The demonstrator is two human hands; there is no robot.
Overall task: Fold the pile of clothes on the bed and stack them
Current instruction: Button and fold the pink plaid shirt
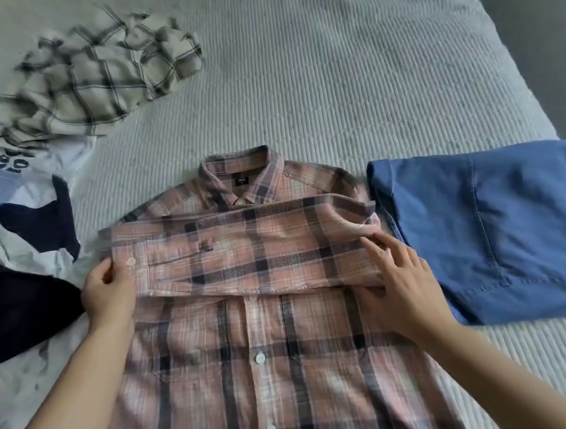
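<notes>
A pink plaid button shirt (252, 352) lies face-up mid-bed (331, 75), one sleeve (244, 251) folded across its chest. Right: folded blue denim garment (496, 231). Left: heap of white and navy clothes (21, 218) (a cream checked shirt (94, 76) behind it).

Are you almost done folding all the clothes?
Not yet. One blue garment already lies folded on the bed. The pink plaid shirt is being folded: the left hand pinches its sleeve cuff, and the right hand touches the sleeve fold. The beige plaid shirt and white printed garment wait unfolded.
</notes>
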